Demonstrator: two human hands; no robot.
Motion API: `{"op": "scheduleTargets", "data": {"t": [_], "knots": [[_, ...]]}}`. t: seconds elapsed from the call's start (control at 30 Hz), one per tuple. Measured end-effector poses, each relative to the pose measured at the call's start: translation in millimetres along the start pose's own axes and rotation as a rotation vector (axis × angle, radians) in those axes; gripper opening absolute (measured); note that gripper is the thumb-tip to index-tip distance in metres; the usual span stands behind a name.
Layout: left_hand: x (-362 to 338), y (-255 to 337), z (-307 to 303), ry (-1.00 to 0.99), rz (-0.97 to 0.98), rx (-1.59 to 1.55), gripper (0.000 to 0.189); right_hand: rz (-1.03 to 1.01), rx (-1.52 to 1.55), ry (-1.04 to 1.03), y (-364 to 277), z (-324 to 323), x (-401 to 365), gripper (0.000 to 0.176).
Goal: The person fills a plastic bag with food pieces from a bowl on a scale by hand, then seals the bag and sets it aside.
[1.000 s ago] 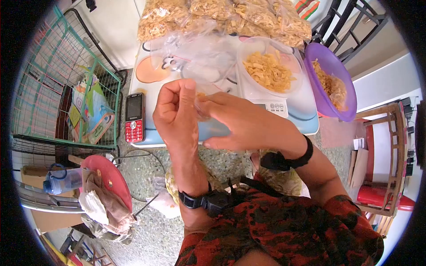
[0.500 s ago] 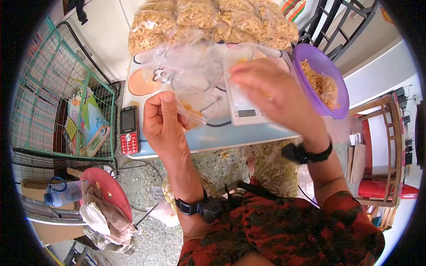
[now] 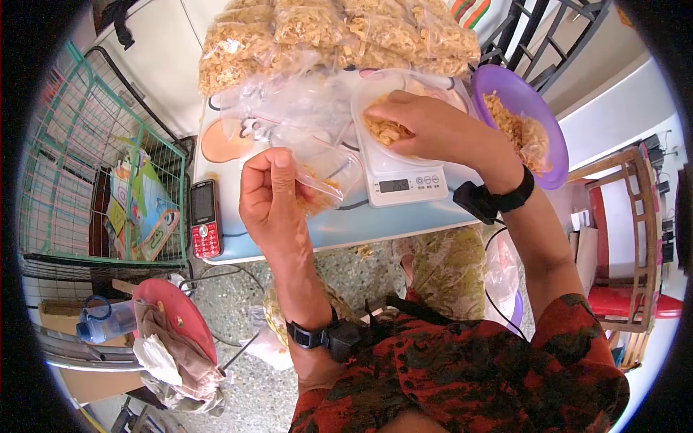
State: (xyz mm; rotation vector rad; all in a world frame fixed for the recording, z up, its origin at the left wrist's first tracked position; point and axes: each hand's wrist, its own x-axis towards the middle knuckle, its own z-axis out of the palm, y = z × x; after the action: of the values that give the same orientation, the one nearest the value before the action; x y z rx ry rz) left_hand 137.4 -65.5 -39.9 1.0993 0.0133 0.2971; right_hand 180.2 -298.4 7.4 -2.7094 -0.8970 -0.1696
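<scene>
My left hand (image 3: 271, 191) pinches a clear zip bag (image 3: 336, 162) by its edge, thumb against curled fingers. A few yellowish pieces lie in the bag's lower part. On the right, my right hand (image 3: 437, 130) reaches into a clear plastic container (image 3: 363, 97), its fingers closed down on dried yellowish pieces (image 3: 386, 132); its fingertips are partly hidden. Beneath the container is a white digital scale (image 3: 404, 186) with a lit display. More clear bags (image 3: 289, 97) lie flat beyond my left hand.
Filled bags (image 3: 310, 29) of the pieces are stacked along the table's far side. A purple basin (image 3: 552, 137) with more pieces stands at the right. A red and black phone (image 3: 205, 220) lies at the left edge. A green wire cage (image 3: 108, 173) stands left of the table.
My right hand has come down into the container, where a pile of pieces now shows. The scale's buttons and display are more visible. My left hand still holds the bag.
</scene>
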Motion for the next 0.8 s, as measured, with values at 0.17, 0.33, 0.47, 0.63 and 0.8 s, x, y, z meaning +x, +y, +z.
{"op": "scheduleTargets", "data": {"t": [0.17, 0.33, 0.47, 0.63, 0.8], "knots": [[2, -2, 2, 0.015, -0.007, 0.006, 0.018, 0.041, -0.037, -0.063, 6, 0, 6, 0.032], [1, 1, 1, 0.020, -0.018, 0.024, 0.018, 0.127, 0.194, 0.127, 10, -13, -6, 0.028], [1, 0, -1, 0.021, -0.015, 0.017, 0.018, 0.389, 0.579, 0.271, 13, -22, -15, 0.024], [0, -1, 0, 0.023, -0.010, -0.006, 0.019, 0.427, 0.831, 0.340, 19, -24, -19, 0.023], [1, 0, -1, 0.017, -0.027, -0.009, 0.019, 0.497, 0.878, 0.309, 16, -31, -23, 0.029]]}}
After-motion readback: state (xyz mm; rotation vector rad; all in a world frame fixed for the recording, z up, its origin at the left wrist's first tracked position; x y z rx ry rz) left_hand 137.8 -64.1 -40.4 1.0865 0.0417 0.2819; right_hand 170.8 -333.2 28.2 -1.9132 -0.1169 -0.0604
